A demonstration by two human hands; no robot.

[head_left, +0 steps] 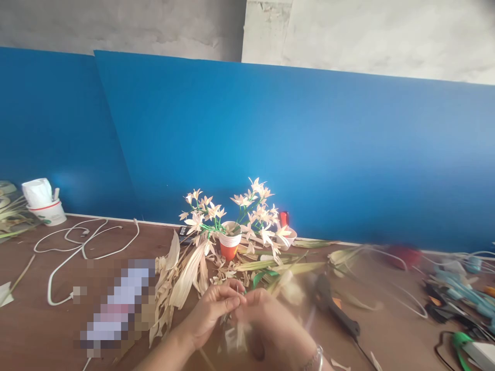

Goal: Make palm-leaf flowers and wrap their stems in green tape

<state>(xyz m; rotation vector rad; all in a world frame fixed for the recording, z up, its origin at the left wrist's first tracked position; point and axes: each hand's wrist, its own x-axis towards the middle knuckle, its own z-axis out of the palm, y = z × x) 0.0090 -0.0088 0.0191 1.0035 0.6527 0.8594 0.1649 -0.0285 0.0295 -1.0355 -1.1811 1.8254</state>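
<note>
My left hand (211, 312) and my right hand (270, 317) meet at the table's front middle, their fingertips pinched together. Between them shows a thin sliver with a trace of green; what it is I cannot make out. Blurred whitish pieces (235, 337) appear just below the fingers. Beyond my hands, pale handmade flowers (212, 211) on green stems stand in a paper cup (230, 242). Dried corn husks (189, 275) lie close to my left hand. To the right of my right hand rests a dark glue gun (334, 306) with a cord.
A phone-like object (118, 304), pixelated, and a white cable (83, 245) lie on the left. White cups (48, 211) stand at the far left. Blue and black items (460, 293) clutter the right side. A blue panel (270, 144) borders the table's back.
</note>
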